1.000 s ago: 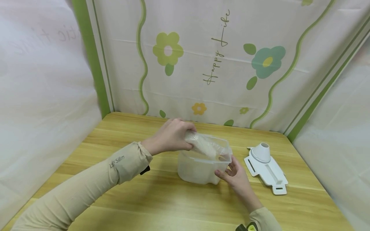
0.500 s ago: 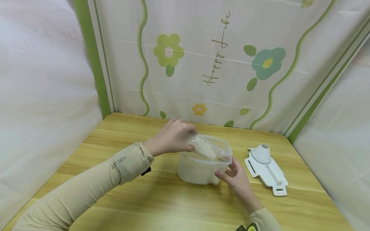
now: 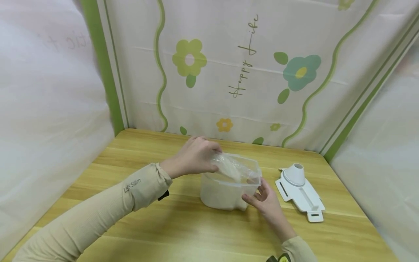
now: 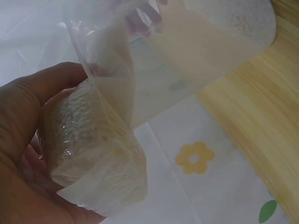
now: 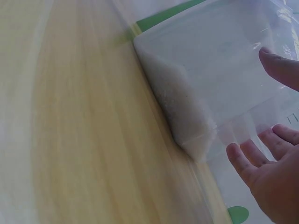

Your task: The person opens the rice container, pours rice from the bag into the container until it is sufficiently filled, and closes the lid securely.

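My left hand grips a clear plastic bag of rice, tilted with its mouth down inside a translucent plastic container. In the left wrist view, the fingers and thumb wrap round the full end of the bag. The container stands upright on the table, open at the top. My right hand holds its right end, thumb at the front and fingers round the side. Through the wall in the right wrist view, rice lies heaped in the container. The bag's mouth is hard to make out.
To the right on the wooden table lies a white flat plastic piece with a cone-shaped spout. A flower-printed curtain rises behind the table's back edge, and pale sheets hang at both sides.
The container's lower part looks whiter and fuller than one second ago. The bag looks slightly slimmer. Both hands keep nearly the same places, and the whole view shifts a little.
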Demonstrator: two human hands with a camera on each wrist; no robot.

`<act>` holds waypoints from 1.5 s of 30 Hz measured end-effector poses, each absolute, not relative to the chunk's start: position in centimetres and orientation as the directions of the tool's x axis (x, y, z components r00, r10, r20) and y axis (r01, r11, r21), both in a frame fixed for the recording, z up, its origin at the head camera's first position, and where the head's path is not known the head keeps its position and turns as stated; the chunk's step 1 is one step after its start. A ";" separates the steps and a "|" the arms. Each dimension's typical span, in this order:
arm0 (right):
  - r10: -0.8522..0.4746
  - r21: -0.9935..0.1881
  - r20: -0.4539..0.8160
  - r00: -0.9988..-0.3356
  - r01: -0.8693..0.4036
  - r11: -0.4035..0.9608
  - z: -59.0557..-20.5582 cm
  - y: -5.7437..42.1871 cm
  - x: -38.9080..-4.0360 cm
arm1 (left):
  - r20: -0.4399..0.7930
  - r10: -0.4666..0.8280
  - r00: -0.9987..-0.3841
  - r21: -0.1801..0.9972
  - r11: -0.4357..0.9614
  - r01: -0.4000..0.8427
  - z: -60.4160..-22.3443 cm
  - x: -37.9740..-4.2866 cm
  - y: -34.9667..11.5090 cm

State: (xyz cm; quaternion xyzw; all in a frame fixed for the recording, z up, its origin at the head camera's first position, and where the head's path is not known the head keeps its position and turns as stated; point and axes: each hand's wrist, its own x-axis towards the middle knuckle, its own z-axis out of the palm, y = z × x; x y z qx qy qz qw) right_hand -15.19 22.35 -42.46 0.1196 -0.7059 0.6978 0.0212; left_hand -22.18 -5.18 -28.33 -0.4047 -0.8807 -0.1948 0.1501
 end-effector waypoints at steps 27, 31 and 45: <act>-0.133 -0.978 0.210 -0.969 -0.210 -0.014 -42.6 22.1 -15.9 | 0.353 0.663 -0.661 0.273 0.602 0.750 -28.0 -22.3 -5.0; -0.131 -0.980 0.199 -0.971 -0.197 -0.031 -42.7 22.1 -15.8 | 0.310 0.675 -0.670 0.313 0.593 0.742 -28.0 -22.3 -4.6; -0.119 -0.980 0.194 -0.974 -0.189 -0.055 -42.7 22.1 -15.4 | 0.248 0.672 -0.697 0.291 0.635 0.716 -28.0 -22.4 -3.9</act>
